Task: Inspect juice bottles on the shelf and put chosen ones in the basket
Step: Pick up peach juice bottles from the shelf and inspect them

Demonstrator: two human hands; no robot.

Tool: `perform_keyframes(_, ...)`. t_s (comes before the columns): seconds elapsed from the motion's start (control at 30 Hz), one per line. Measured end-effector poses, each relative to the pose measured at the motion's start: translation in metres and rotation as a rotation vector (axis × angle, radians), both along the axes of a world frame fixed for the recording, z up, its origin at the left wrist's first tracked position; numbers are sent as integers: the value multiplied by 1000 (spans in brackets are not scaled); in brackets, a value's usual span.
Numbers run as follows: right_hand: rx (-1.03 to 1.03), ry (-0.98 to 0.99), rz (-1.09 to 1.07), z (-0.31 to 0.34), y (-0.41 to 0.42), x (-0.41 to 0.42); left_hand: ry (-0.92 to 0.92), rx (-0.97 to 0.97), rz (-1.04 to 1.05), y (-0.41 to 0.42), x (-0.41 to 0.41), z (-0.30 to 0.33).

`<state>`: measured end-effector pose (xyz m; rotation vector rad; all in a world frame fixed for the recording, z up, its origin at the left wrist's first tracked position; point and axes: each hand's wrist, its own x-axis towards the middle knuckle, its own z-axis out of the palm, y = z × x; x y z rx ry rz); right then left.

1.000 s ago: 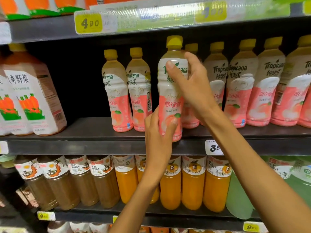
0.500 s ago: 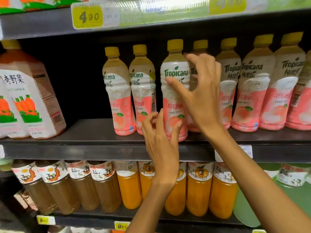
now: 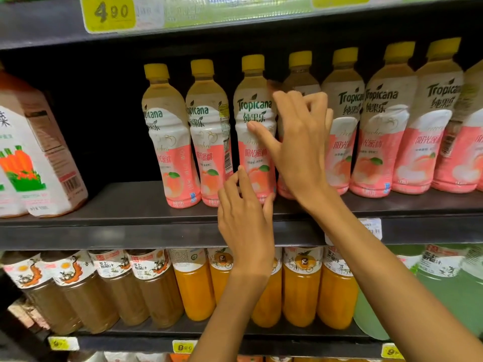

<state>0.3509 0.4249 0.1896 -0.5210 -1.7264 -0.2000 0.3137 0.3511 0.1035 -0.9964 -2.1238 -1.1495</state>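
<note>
Dark metal shelving (image 3: 156,231), yellow price tags (image 3: 109,13)

Open dark shelf space (image 3: 115,142) lies at nine o'clock of the peach bottle row (image 3: 386,131), between it and the carrot juice cartons (image 3: 34,158). From three o'clock the bottles stand packed side by side, no gap. Twelve o'clock, the upper shelf edge (image 3: 235,27) sits close above the caps. Six o'clock, a bare shelf lip (image 3: 130,205) fronts them

I see my 2 hands, left hand (image 3: 245,226) and right hand (image 3: 300,150), bare, forearms unsleeved, no rings or watch.
</note>
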Motion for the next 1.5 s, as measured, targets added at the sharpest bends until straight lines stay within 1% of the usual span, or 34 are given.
perform_keyframes(0.17, 24, 21, -26, -2, -4, -3, -12, -60, -3, 1, -2, 2)
perform_keyframes(0.23, 16, 89, -24, 0, -1, 1, -24, -67, -28, -1, -4, 3)
perform_keyframes(0.3, 1, 179, -110, 6, 7, 10, -32, -27, -67, -5, -3, 5)
perform_keyframes(0.33, -13, 184, -183, 10, 12, 14, -26, 0, -82, -8, -2, 6)
perform_keyframes(0.4, -67, 92, -264, 16, 21, 18, 9, 64, -107, -11, 3, 8)
perform_keyframes(0.5, -150, -60, -214, 21, 24, 18, 59, 126, -154, -13, 9, 11)
perform_keyframes(0.57, -159, -69, -223, 21, 22, 20, 73, 142, -186, -14, 11, 9)
perform_keyframes(0.63, -124, -18, -214, 21, 19, 24, 69, 166, -216, -14, 12, 7)
perform_keyframes(0.67, -104, 41, -149, 21, 15, 27, 62, 178, -232, -15, 12, 5)
perform_keyframes(0.7, -98, 116, -31, 19, 10, 30, 53, 185, -252, -16, 12, 4)
perform_keyframes(0.77, -147, 222, 278, 12, 0, 37, 24, 179, -315, -17, 13, 2)
perform_keyframes(0.83, -251, 230, 515, 5, -6, 44, -49, 159, -401, -18, 14, 0)
perform_keyframes(0.87, -293, 215, 590, 3, -8, 47, -108, 152, -454, -19, 15, 0)
perform_keyframes(0.97, -328, 242, 645, 4, -13, 55, -267, 120, -600, -25, 19, 1)
perform_keyframes(1.03, -373, 315, 715, 7, -17, 62, -322, 103, -666, -29, 21, 2)
perform_keyframes(1.1, -408, 345, 795, 11, -24, 74, -342, 105, -710, -31, 24, 5)
perform_keyframes(1.2, -483, 258, 919, 13, -33, 90, -396, 110, -729, -36, 38, 12)
perform_keyframes(1.3, -653, 217, 1007, 8, -38, 100, -487, 177, -818, -45, 56, 6)
perform_keyframes(1.4, -911, 164, 1083, -2, -30, 108, -587, 205, -944, -57, 66, -4)
perform_keyframes(1.43, -1003, 140, 1152, -6, -27, 110, -653, 192, -1007, -61, 68, -8)
perform_keyframes(1.5, -1162, 145, 1332, -14, -22, 111, -843, 137, -1125, -70, 70, -15)
